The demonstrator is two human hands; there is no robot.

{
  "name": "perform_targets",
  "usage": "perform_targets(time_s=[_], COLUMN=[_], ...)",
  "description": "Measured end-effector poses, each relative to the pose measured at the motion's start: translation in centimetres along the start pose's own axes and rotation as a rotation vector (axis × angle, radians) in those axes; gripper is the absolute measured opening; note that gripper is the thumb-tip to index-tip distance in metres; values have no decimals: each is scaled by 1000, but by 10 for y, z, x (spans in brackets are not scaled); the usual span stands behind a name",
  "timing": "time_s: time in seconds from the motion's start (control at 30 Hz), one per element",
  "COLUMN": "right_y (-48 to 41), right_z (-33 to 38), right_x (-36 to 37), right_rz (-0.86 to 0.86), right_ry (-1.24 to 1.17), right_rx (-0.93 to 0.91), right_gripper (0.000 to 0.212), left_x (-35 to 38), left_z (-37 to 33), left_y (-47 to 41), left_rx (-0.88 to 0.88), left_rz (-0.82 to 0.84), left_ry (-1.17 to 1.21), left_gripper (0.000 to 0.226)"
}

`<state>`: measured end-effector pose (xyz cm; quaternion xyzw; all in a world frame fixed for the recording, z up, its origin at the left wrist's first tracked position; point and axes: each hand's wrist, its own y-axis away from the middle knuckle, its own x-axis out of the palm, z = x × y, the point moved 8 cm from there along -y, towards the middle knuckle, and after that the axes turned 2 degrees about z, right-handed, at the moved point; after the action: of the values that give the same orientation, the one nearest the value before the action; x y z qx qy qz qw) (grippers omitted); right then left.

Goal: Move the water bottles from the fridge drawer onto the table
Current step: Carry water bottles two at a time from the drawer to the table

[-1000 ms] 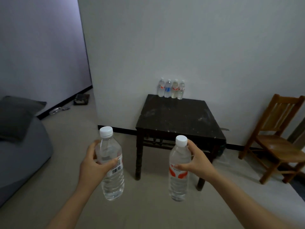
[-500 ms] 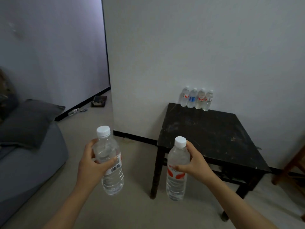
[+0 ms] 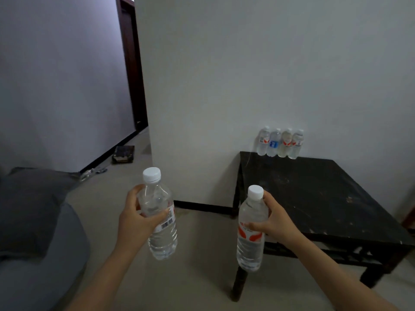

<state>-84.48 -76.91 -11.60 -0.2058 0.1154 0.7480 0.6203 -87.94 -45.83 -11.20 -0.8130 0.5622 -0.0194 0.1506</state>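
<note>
Water bottles, two of them in hand. Left bottle (image 3: 162, 243): white cap, barcode label, clear, tilted slightly, held in the air well left of the worktop (image 3: 314, 198), over the floor (image 3: 202, 277). Left hand (image 3: 137, 221) is wrapped round its upper body, thumb across the front just above the barcode.

Right bottle (image 3: 250, 248): white cap, red-and-white label, near upright, held in the air just in front of the worktop's near left corner and covering part of the near left leg in this view. Right hand (image 3: 276, 223) is clamped on its shoulder from the right side, thumb on the label's top edge, a finger up beside the cap. Neither held bottle touches the worktop.

Four more bottles (image 3: 279, 143) stand upright in a tight row at the worktop's far left edge, right against the white wall (image 3: 247, 75). The second from left has a blue label; the others show red.

The worktop is dark and square with pale scuffs on top.

Grey sofa (image 3: 33, 277) with a dark cushion (image 3: 29, 205) sits well left of the worktop. A dark flat object (image 3: 123, 154) lies on the floor far left of the worktop, by the baseboard; can't tell what it is. A dark door frame (image 3: 132, 63) stands further back on the same side.
</note>
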Motion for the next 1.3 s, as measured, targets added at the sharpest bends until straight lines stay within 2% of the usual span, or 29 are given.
perform_targets(time_s=[0.13, 0.33, 0.53, 0.7, 0.87, 1.03, 1.3], right_y=[-27, -54, -96, -171, -258, -331, -425], right_z=[10, 0, -30, -52, -70, -81, -109], right_x=[24, 39, 20, 8, -1, -14, -48], right_rz=[-84, -141, -272, -314, -338, -397, -496], right_ry=[-10, 29, 35, 57, 54, 42, 45], right_rx=[50, 165, 258, 278, 251, 254, 329], right_gripper=[73, 73, 68, 70, 72, 68, 68], left_x=[-20, -2, 45, 81, 113, 144, 223], left_z=[20, 73, 107, 117, 129, 151, 183], left_y=[-55, -106, -158, -235, -321, -393, -499], left_rx=[-24, -96, -143, -100, -91, -140, -138], left_rz=[63, 143, 267, 311, 311, 314, 452], left_ry=[2, 51, 75, 15, -69, -87, -122], left_gripper=[86, 72, 89, 86, 96, 88, 85])
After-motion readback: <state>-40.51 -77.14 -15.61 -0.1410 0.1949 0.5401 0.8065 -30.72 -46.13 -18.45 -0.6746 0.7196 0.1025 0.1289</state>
